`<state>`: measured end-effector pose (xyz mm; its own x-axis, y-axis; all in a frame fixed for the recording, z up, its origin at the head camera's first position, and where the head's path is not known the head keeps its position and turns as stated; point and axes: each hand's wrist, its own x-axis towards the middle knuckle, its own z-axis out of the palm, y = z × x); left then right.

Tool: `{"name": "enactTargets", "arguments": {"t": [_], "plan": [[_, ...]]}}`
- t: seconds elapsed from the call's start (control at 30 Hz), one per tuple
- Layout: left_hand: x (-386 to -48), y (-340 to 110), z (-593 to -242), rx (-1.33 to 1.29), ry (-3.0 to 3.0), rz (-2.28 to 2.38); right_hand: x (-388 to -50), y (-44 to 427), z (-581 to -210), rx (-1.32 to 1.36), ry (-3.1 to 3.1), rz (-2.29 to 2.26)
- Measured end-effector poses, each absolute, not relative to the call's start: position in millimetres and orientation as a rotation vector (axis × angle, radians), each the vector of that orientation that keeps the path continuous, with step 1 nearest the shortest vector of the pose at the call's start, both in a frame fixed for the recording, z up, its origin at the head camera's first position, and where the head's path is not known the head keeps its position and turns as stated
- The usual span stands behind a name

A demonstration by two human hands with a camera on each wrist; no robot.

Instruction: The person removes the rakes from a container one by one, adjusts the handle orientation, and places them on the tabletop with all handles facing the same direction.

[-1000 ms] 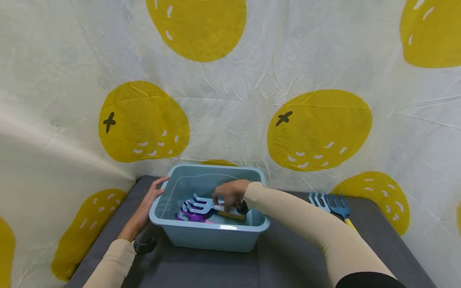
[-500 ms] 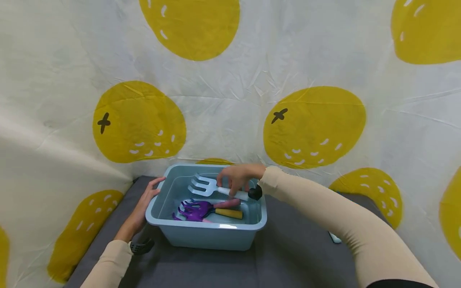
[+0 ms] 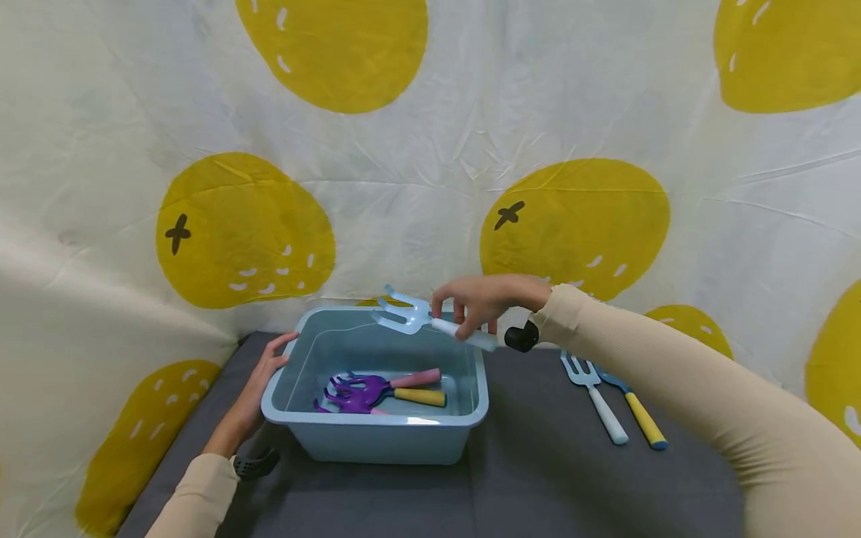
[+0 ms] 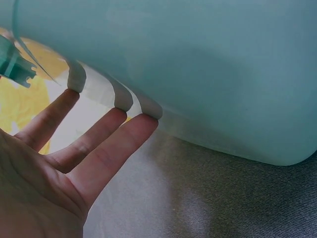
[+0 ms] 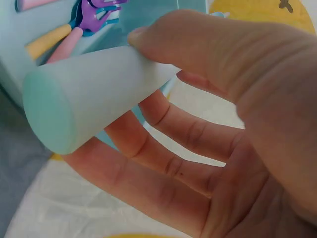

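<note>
My right hand [image 3: 489, 299] grips a light-blue hand fork [image 3: 409, 314] by its white handle [image 5: 106, 89], thumb on one side and fingers on the other. The fork is above the right back part of a blue plastic basin [image 3: 377, 442], its tines pointing left. Straight fingers of my left hand [image 3: 250, 400] touch the basin's left side; in the left wrist view the fingertips [image 4: 148, 121] meet its outer wall. Inside the basin lie purple hand forks [image 3: 359, 390] with pink handles [image 3: 417, 377], and a yellow handle [image 3: 420, 397] whose head is mostly covered.
On the dark grey tabletop [image 3: 525, 463], right of the basin, lie a light-blue fork with a white handle [image 3: 608, 415] and a blue tool with a yellow handle [image 3: 646, 422], side by side. A white cloth with yellow fruit print [image 3: 403, 224] hangs behind.
My right hand has lifted the light-blue fork from the pile inside the basin, up and to the right. The left hand stays at the basin's side. The head view has shifted slightly.
</note>
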<state>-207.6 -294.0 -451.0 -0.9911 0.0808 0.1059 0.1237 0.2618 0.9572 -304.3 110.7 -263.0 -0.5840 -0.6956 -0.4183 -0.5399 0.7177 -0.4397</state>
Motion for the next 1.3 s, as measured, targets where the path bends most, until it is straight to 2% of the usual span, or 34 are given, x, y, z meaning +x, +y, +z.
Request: {"name": "enactTargets", "arguments": {"t": [0.2,0.67,1.3], "plan": [[-205.7,-295.5,-451.9,-0.204,-2.471,-1.877,-300.3,131.0,-258.3,-0.918,2.389,-0.401],[-206.1,-295.7,-452.4,-0.212,-2.480,-1.861,-297.2,195.3,-273.3,-0.885,2.422,-0.654],[-206.9,-296.1,-450.5,-0.229,-2.487,-1.873,-289.8,291.1,-384.4,-0.693,2.446,-1.141]]}}
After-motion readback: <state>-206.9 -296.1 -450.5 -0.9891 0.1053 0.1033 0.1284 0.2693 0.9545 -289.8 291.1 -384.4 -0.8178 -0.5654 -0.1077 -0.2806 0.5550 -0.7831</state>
